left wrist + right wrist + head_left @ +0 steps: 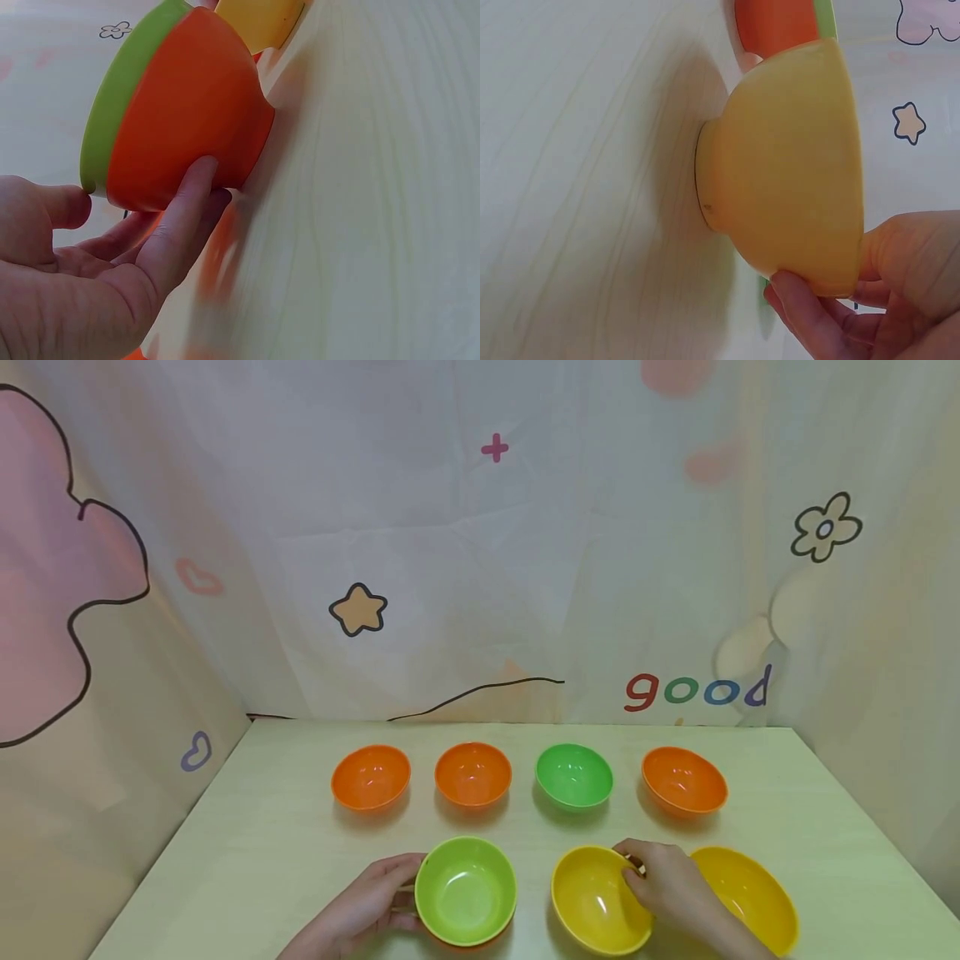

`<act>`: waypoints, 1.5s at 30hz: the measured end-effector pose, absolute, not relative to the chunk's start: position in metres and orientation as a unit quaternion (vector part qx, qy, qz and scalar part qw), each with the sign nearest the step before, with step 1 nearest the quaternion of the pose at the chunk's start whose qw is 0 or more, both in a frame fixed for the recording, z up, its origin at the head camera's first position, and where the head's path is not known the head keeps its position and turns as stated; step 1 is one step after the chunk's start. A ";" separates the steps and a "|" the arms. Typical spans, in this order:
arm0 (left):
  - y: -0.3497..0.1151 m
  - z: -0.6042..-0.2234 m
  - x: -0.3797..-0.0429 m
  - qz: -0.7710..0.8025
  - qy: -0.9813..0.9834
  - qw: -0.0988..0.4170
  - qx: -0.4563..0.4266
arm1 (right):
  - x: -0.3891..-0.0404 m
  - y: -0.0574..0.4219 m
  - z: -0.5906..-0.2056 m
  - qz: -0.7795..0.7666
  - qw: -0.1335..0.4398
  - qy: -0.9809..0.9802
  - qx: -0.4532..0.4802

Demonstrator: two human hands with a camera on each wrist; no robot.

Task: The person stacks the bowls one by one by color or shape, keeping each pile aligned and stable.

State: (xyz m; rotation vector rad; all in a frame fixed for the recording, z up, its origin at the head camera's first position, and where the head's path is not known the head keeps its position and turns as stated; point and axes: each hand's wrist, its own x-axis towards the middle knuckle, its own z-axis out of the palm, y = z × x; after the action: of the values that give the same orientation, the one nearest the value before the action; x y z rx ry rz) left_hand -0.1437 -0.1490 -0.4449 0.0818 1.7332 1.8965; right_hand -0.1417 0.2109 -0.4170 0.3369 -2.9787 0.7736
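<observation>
In the front row, a green bowl (465, 890) (120, 82) sits nested inside an orange bowl (187, 112). My left hand (360, 906) (135, 187) holds this stack from its left side, fingers (184, 217) along the orange wall and thumb at the green rim. To its right stands a yellow bowl (596, 900) (795, 157), base on the table. My right hand (663, 881) (832, 277) pinches its right rim. Another yellow bowl (750, 897) lies just behind that hand.
On the pale table (262, 827), the back row holds an orange bowl (371, 777), a second orange one (473, 774), a green bowl (573, 775) and a third orange bowl (684, 781). A printed cloth backdrop (480, 568) closes the back and sides.
</observation>
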 end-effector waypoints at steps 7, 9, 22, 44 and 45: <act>-0.149 -0.445 -0.144 0.709 0.646 0.280 0.035 | -0.142 0.211 -0.417 0.259 0.011 -0.961 0.098; -0.150 -0.445 -0.144 0.710 0.645 0.281 0.036 | -0.143 0.211 -0.417 0.259 0.011 -0.961 0.097; -0.150 -0.444 -0.143 0.709 0.645 0.282 0.038 | -0.142 0.212 -0.410 0.262 0.027 -0.957 0.124; -0.150 -0.445 -0.143 0.709 0.646 0.281 0.032 | -0.148 0.199 -0.383 0.285 -0.011 -0.954 0.087; -0.150 -0.445 -0.143 0.709 0.646 0.280 0.033 | -0.149 0.197 -0.382 0.289 -0.013 -0.953 0.085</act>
State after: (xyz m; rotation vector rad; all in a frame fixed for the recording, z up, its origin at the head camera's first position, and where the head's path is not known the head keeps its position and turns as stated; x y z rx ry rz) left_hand -0.1426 -0.1498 -0.4454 0.0881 1.7332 1.9005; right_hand -0.1487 0.1972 -0.3815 0.2705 -3.0203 0.9154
